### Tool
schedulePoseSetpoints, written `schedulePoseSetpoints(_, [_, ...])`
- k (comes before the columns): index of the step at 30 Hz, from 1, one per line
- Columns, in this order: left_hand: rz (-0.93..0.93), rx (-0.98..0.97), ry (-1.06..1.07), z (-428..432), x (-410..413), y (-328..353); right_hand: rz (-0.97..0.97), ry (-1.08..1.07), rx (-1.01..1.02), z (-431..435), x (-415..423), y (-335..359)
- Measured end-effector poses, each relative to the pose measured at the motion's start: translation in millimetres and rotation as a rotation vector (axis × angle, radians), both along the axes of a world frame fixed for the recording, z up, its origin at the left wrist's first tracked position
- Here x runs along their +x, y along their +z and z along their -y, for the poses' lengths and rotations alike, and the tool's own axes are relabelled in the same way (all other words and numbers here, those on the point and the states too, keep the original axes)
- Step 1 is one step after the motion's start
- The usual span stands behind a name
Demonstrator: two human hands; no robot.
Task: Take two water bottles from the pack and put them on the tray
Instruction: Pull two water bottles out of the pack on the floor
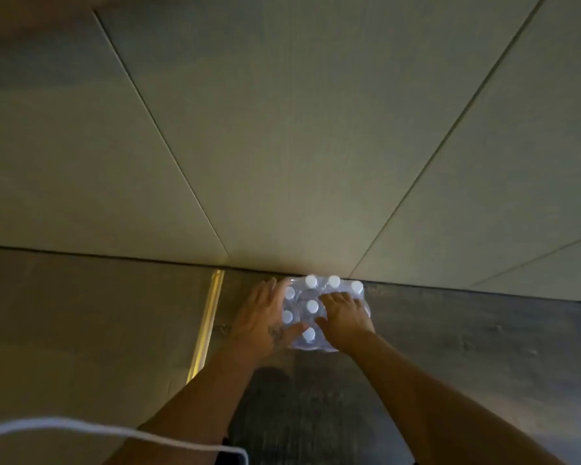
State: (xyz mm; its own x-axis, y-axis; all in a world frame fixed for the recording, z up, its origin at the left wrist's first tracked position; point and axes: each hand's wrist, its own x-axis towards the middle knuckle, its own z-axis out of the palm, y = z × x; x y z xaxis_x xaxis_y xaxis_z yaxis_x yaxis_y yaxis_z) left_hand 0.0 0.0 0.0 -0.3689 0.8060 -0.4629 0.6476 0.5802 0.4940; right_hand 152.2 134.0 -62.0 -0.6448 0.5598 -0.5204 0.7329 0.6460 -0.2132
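Observation:
A shrink-wrapped pack of water bottles (311, 295) with white caps stands on the floor against the wall. My left hand (262, 318) lies flat against the pack's left side, fingers spread, thumb across the near top. My right hand (344, 315) rests on the pack's top right, fingers pressing into the plastic wrap over the caps. Neither hand has a bottle lifted out. No tray is in view.
The grey floor (467, 347) meets a wall of large pale panels (282, 146) just behind the pack. A brass-coloured strip (207, 325) runs along the floor left of my left hand. A white cable (81, 427) crosses the lower left corner.

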Motion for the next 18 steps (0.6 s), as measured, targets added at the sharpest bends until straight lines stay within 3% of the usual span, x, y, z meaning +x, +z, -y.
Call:
schedulePoseSetpoints(6, [0.06, -0.036, -0.028, -10, -1, -53, 0.048, 0.124, 0.138, -5, -18, -61])
schedulePoseSetpoints(13, [0.111, 0.009, 0.013, -13, -6, -57, 0.1, 0.202, 0.244, -7, -23, -77])
schedulePoseSetpoints(18, [0.193, 0.049, 0.045, -7, -7, -56, -0.12, 0.078, 0.224, -8, -20, -42])
